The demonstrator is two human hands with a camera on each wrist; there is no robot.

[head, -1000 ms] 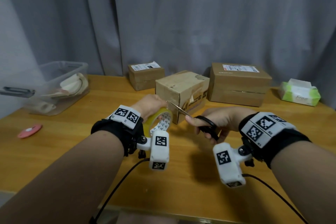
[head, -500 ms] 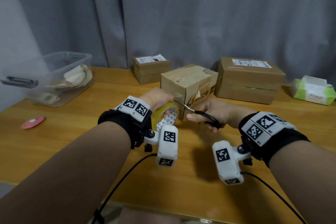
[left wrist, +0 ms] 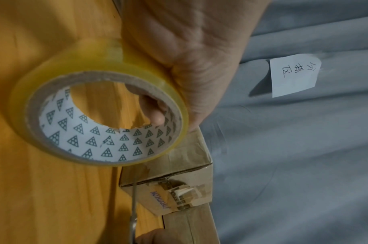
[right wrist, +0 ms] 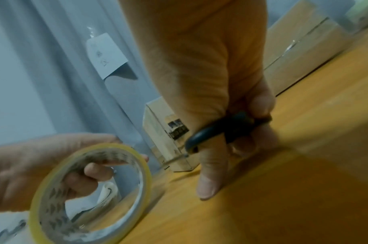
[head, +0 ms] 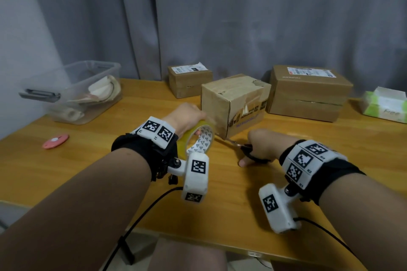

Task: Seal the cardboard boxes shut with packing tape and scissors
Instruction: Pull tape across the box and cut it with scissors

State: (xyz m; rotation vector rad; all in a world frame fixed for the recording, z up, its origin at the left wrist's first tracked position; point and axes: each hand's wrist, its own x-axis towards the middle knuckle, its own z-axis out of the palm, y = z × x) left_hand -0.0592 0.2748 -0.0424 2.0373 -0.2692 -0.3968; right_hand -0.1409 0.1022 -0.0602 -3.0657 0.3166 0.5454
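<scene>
My left hand [head: 187, 117] grips a yellow roll of packing tape [head: 198, 138] [left wrist: 95, 118] [right wrist: 91, 194], a finger hooked through its triangle-printed core. My right hand [head: 264, 147] holds black-handled scissors [head: 244, 148] [right wrist: 216, 130], thumb through one loop. The blades [left wrist: 134, 206] point at the lower front corner of the middle cardboard box [head: 233, 103], which stands just beyond both hands. Old tape strips run over that box's top and end. A small box [head: 189, 80] and a larger box [head: 308, 92] stand further back.
A clear plastic bin [head: 83, 92] with pale items sits at the back left of the wooden table [head: 88, 171]. A pink disc [head: 56, 141] lies left of my arm. A green tissue pack [head: 385, 104] is at the far right. Grey curtain hangs behind.
Both hands have dropped lower toward the table. The scissors went from chest-high at the tape roll to pointing low at the middle box's front bottom corner.
</scene>
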